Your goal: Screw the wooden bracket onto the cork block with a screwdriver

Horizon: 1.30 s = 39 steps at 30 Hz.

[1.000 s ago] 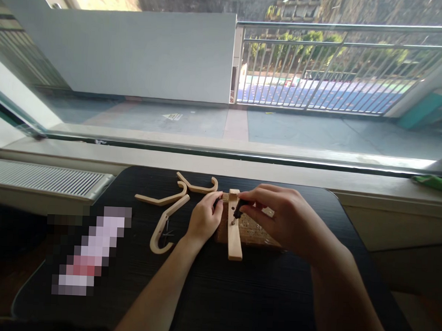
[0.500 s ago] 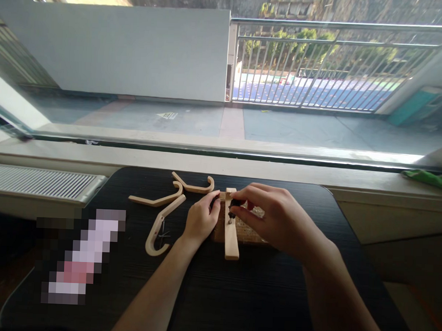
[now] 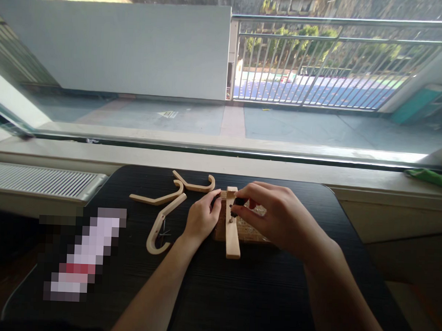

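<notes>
A light wooden strip (image 3: 232, 234) lies lengthwise over a brown perforated wooden block (image 3: 249, 230) on the black table (image 3: 237, 293). My left hand (image 3: 200, 220) presses against the block's left side, fingers curled on its edge. My right hand (image 3: 273, 216) is closed in a pinch on a small black tool (image 3: 237, 204) whose tip stands on the strip near its far end. Three curved wooden hook pieces (image 3: 163, 219) lie to the left of my left hand.
A few small dark screws (image 3: 164, 231) lie by the nearest hook. A blurred-out oblong object (image 3: 81, 252) sits at the table's left. A radiator grille (image 3: 40, 179) and a window sill run behind the table; a green cloth (image 3: 431, 177) rests on the sill at right.
My right hand's fingers have shifted slightly round the small black tool, which stays on the strip. The left hand holds still against the block. The view has drifted a little.
</notes>
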Each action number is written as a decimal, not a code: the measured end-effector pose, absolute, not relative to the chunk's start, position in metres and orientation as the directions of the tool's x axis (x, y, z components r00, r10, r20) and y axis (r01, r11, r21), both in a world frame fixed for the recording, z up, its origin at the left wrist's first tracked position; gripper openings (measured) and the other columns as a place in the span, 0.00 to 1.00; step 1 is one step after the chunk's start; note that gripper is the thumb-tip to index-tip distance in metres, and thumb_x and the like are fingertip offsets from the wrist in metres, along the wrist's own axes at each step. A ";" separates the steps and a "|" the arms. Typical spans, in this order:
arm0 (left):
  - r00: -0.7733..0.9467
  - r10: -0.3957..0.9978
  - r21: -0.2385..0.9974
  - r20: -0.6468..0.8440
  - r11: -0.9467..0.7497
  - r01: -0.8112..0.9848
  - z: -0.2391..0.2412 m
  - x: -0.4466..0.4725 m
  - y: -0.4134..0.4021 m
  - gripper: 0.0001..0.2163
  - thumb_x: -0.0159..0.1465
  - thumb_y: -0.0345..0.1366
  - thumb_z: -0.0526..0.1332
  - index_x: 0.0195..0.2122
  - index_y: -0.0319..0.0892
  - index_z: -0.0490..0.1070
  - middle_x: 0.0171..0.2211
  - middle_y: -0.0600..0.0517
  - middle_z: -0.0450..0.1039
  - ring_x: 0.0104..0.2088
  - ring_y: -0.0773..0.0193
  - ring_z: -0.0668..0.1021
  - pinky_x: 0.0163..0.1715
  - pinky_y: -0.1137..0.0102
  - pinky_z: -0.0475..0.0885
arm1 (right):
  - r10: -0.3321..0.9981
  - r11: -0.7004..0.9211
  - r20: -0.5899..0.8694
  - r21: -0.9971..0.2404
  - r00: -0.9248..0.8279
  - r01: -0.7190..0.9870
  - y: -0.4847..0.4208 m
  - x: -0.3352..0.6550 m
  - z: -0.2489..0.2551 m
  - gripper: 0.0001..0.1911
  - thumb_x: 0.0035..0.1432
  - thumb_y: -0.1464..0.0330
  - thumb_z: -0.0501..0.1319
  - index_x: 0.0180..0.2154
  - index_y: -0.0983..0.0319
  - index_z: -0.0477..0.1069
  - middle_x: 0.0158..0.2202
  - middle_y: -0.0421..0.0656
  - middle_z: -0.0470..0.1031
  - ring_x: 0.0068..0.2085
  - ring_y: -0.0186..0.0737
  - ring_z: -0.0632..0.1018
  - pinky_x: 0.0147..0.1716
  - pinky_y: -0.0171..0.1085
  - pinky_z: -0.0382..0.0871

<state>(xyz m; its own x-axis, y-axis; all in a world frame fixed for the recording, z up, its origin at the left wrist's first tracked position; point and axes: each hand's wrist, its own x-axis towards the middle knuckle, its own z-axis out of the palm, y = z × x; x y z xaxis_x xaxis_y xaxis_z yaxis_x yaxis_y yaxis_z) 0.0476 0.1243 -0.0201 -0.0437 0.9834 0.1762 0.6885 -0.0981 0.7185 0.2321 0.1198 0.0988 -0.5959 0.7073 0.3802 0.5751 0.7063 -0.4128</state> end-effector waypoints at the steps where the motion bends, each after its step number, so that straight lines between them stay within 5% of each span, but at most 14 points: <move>1: -0.044 0.983 0.718 0.178 -0.099 0.689 -0.020 0.048 0.124 0.16 0.67 0.34 0.55 0.53 0.39 0.73 0.36 0.47 0.82 0.37 0.59 0.82 0.42 0.68 0.74 | 0.707 0.707 0.383 -0.410 -0.595 0.576 0.120 0.232 0.099 0.05 0.62 0.68 0.64 0.35 0.63 0.72 0.28 0.39 0.73 0.29 0.34 0.73 0.29 0.32 0.61; 11: -0.045 0.979 0.706 0.200 -0.111 0.700 -0.020 0.047 0.124 0.15 0.66 0.35 0.55 0.52 0.41 0.74 0.31 0.50 0.81 0.36 0.59 0.82 0.39 0.69 0.75 | 0.722 0.691 0.370 -0.401 -0.584 0.601 0.118 0.231 0.100 0.06 0.62 0.67 0.63 0.33 0.62 0.70 0.26 0.39 0.73 0.27 0.34 0.73 0.28 0.32 0.60; 23: -0.038 0.982 0.705 0.183 -0.104 0.702 -0.017 0.048 0.123 0.16 0.67 0.37 0.56 0.53 0.40 0.74 0.36 0.48 0.82 0.34 0.60 0.81 0.37 0.70 0.74 | 0.716 0.698 0.379 -0.360 -0.587 0.619 0.118 0.231 0.100 0.08 0.62 0.66 0.64 0.32 0.62 0.69 0.23 0.36 0.69 0.23 0.31 0.68 0.25 0.31 0.56; 31: 0.004 0.978 0.681 0.207 -0.147 0.718 -0.018 0.048 0.121 0.15 0.67 0.38 0.55 0.52 0.42 0.74 0.37 0.49 0.82 0.36 0.60 0.82 0.39 0.70 0.74 | 0.762 0.647 0.354 -0.451 -0.543 0.615 0.117 0.231 0.097 0.07 0.60 0.67 0.65 0.41 0.61 0.72 0.27 0.38 0.75 0.26 0.34 0.74 0.27 0.32 0.61; 39: 0.002 0.977 0.672 0.215 -0.149 0.725 -0.017 0.048 0.121 0.15 0.67 0.37 0.54 0.50 0.43 0.75 0.32 0.50 0.80 0.37 0.58 0.82 0.40 0.71 0.74 | 0.700 0.695 0.296 -0.492 -0.650 0.524 0.113 0.231 0.104 0.13 0.65 0.71 0.56 0.48 0.60 0.76 0.42 0.45 0.80 0.39 0.39 0.79 0.38 0.34 0.69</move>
